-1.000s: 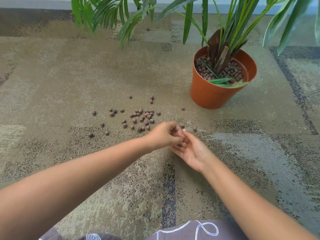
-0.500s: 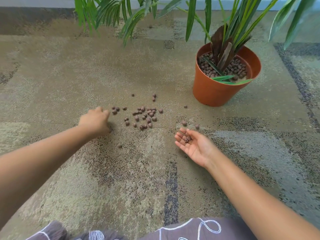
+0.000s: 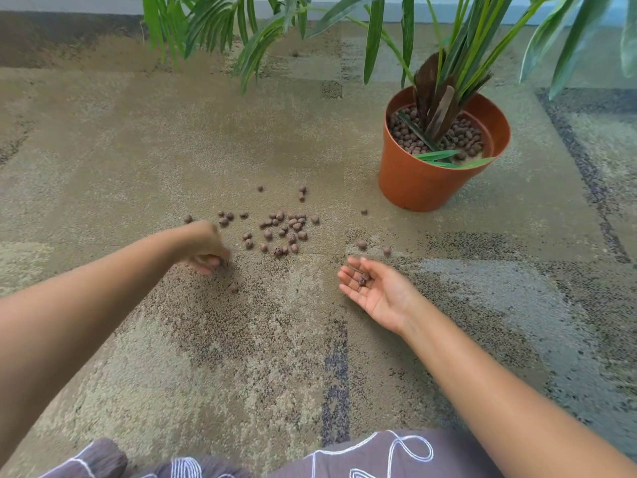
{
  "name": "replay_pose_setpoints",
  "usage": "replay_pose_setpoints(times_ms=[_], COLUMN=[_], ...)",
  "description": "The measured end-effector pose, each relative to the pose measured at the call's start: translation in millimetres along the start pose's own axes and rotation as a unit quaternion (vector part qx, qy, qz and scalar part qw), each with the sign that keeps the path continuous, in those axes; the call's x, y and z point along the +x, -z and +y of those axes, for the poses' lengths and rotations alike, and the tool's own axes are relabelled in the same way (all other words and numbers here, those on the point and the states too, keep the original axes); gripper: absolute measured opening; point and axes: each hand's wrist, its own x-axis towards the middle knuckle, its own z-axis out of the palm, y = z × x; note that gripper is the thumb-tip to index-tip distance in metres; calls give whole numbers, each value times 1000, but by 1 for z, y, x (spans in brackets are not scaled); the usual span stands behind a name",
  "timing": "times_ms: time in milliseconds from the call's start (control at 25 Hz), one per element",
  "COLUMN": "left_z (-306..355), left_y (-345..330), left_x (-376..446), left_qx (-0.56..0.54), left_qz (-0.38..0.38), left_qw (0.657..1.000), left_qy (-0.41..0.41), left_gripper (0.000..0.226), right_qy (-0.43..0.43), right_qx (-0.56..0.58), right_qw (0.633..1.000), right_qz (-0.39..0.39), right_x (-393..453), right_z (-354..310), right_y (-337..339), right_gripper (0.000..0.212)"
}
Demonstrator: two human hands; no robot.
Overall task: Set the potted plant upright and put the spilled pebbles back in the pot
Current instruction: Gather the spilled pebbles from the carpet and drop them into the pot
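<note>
Furthest left, the left hand was curled knuckles-up over the mottled tan-and-grey carpet, its fingertips bunched together low against the pile. The hand was motion-blurred, so whether a pebble sat pinched in them I cannot tell. One small round reddish-brown clay pebble lay just beyond the knuckles. To the right of the hand the main scatter of spilled clay pebbles lay loose on the carpet, with a few strays further out and two near the other hand.

Next along, the right hand rested palm-up near the carpet, fingers spread and slightly cupped, cradling a couple of collected pebbles at the base of the fingers, not gripping them.

Right of that, well apart from the scatter, stood the round terracotta-orange plastic pot, already upright, its green palm-like plant rising from a pebble layer inside.

The step in hand looked like gathering strays. Done well, it would mean pinching each pebble cleanly off the pile, dropping it into the cupped palm, and keeping that palm level — it was shallow and open, so a tilt could roll them out. Sweeping the dense cluster together first would probably save trips — then tipping the handful low over the pot rim.
</note>
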Motion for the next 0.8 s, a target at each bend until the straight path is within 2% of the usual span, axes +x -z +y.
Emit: replay_pose_setpoints(times_ms=[200, 280, 400, 520, 600, 680, 720, 800], left_z=[84, 106, 119, 109, 92, 62, 41, 1], left_y=[-57, -84, -100, -87, -67, -41, -29, -10], left_x=[-41, -53, -59, -46, -27, -4, 9, 28], left_qx=[16, 35, 58, 76, 98, 166, 208, 240], left_qz=[-103, -91, -25, 63, 159, 281, 315, 309], left_qw=[971, 958, 946, 944, 939, 912, 898, 906], left_qy=[-216, -268, -319, -316, -289, -249, -223, -158], left_gripper=[11, 14, 25, 24, 22, 38, 49, 60], right_qy=[-6, -16, -13, -4, -7, -11, -11, -11], right_qx=[9, 23, 92, 81, 64, 59, 58, 59], right_qw=[1000, 999, 995, 996, 996, 996, 997, 997], right_qz=[23, 20, 26, 46, 56, 59, 58, 55], right_x=[-1, -2, -4, -6, -6, -4, -3, -1], right_z=[4, 6, 6, 3, 3, 3, 2, 2], right_y=[-12, -20, -23, -13, -5, 0, 2, 5], right_gripper=[23, 26, 30, 34, 34, 34, 34, 34])
